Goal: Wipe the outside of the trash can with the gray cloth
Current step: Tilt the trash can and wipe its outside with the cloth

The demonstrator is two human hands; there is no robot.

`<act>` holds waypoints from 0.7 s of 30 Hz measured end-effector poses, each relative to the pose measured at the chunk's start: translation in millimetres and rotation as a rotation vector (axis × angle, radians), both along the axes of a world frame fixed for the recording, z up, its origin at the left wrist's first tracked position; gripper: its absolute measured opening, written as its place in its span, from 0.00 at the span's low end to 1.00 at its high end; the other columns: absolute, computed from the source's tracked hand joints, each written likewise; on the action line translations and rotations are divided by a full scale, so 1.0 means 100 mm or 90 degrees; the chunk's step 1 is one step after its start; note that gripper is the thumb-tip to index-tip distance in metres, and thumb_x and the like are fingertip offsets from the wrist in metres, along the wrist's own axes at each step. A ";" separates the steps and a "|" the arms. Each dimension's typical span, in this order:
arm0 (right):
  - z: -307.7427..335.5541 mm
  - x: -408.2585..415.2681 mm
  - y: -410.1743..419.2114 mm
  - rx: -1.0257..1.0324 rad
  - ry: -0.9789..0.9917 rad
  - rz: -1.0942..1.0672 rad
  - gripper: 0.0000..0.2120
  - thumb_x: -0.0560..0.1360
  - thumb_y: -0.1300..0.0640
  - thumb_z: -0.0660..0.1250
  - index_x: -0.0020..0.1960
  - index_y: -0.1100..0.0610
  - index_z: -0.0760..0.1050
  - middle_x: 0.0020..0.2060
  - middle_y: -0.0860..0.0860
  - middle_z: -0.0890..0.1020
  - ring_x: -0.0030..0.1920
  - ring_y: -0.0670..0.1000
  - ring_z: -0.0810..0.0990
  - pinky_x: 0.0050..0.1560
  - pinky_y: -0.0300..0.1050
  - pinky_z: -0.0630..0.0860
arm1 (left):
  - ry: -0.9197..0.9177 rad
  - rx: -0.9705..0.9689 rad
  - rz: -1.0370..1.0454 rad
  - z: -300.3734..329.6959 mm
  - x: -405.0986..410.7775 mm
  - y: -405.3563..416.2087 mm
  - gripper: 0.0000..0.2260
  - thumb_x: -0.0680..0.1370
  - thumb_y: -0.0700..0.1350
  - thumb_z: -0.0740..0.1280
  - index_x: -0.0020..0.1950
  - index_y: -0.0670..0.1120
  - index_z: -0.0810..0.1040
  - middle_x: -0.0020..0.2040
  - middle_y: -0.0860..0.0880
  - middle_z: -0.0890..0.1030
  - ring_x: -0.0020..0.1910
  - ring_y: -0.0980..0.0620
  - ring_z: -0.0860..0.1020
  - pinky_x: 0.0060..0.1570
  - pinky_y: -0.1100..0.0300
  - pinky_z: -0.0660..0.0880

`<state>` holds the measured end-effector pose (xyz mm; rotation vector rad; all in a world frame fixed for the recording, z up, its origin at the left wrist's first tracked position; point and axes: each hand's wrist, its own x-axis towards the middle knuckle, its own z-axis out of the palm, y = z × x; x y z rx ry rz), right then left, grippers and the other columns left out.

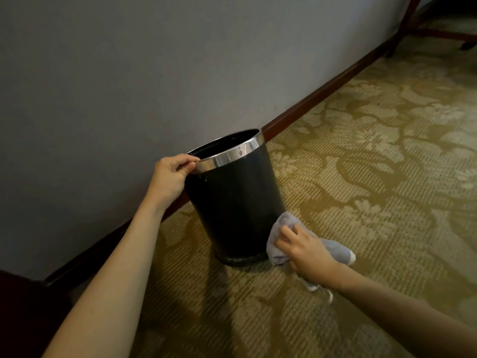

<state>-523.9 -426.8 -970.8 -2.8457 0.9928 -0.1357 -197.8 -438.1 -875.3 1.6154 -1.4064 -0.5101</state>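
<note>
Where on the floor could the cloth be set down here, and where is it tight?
Bare carpet lies right of the trash can, out to the baseboard, and between the two forearms in front. It is tight behind the can at the wall, and low on its right where the right hand presses the gray cloth.

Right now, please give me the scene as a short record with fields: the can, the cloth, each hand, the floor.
trash can: black trash can with a shiny metal rim, on the carpet
cloth: gray cloth against the can's lower right side
left hand: left hand pinches the rim
right hand: right hand grips the cloth
floor: patterned carpet beside a wall
</note>
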 end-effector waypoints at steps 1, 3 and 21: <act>-0.01 -0.03 0.01 0.007 0.004 -0.005 0.13 0.70 0.65 0.67 0.54 0.60 0.80 0.53 0.59 0.78 0.53 0.61 0.75 0.48 0.57 0.74 | 0.001 0.002 -0.004 0.00 -0.03 -0.01 0.23 0.79 0.37 0.63 0.43 0.68 0.82 0.41 0.66 0.83 0.46 0.63 0.80 0.48 0.64 0.71; 0.02 -0.06 -0.02 0.018 0.020 -0.005 0.17 0.73 0.59 0.56 0.55 0.60 0.79 0.54 0.59 0.76 0.54 0.61 0.74 0.50 0.56 0.73 | 0.006 -0.002 -0.004 0.01 -0.08 -0.03 0.23 0.79 0.37 0.63 0.43 0.67 0.82 0.41 0.66 0.83 0.47 0.59 0.80 0.49 0.62 0.71; 0.34 0.30 -0.75 0.037 -0.363 -0.258 0.12 0.70 0.68 0.64 0.52 0.62 0.75 0.51 0.57 0.72 0.51 0.59 0.72 0.49 0.52 0.72 | 0.039 -0.012 0.020 -0.01 -0.04 0.02 0.15 0.79 0.34 0.62 0.46 0.53 0.81 0.43 0.52 0.83 0.46 0.54 0.80 0.53 0.61 0.73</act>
